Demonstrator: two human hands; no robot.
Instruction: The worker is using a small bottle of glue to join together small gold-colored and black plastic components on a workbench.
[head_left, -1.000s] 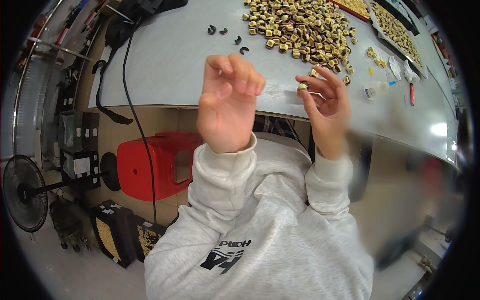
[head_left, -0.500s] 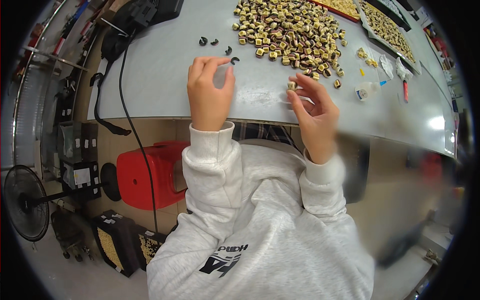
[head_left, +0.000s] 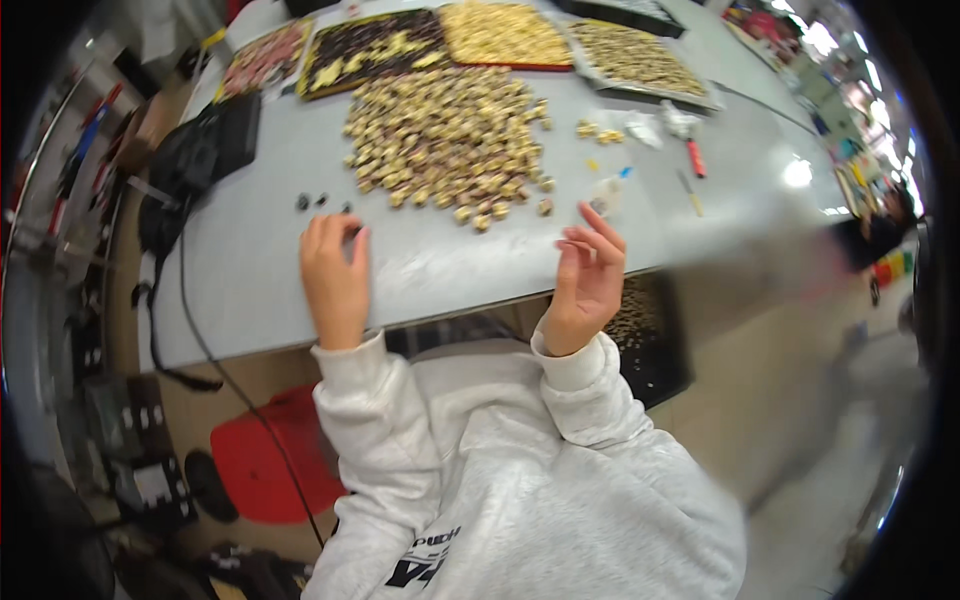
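Observation:
My left hand (head_left: 335, 280) is over the front left of the grey table (head_left: 430, 265), thumb and index finger curled together around a small dark curved piece (head_left: 350, 235). Just beyond it lie a few similar black pieces (head_left: 321, 200). My right hand (head_left: 590, 285) hovers at the table's front edge, palm turned inward. Its fingers are spread and nothing shows between them, though the picture is a little blurred. Past both hands spreads a large pile of small cream-and-dark block pieces (head_left: 445, 135). One loose block (head_left: 545, 207) and a clear bottle with a blue tip (head_left: 605, 195) are nearest my right fingertips.
Along the back stand trays of pink, dark and yellow pieces, the yellow one red-rimmed (head_left: 510, 67), beside a tray of greyish pieces (head_left: 640, 60). A red-handled tool (head_left: 697, 158) lies right. A black cable (head_left: 240, 385) hangs left over a red stool (head_left: 275, 470). Another person (head_left: 880, 235) is far right.
The view has swung, bringing the back trays in. My right hand has opened and the small block it pinched no longer shows. My left hand keeps its curled pose.

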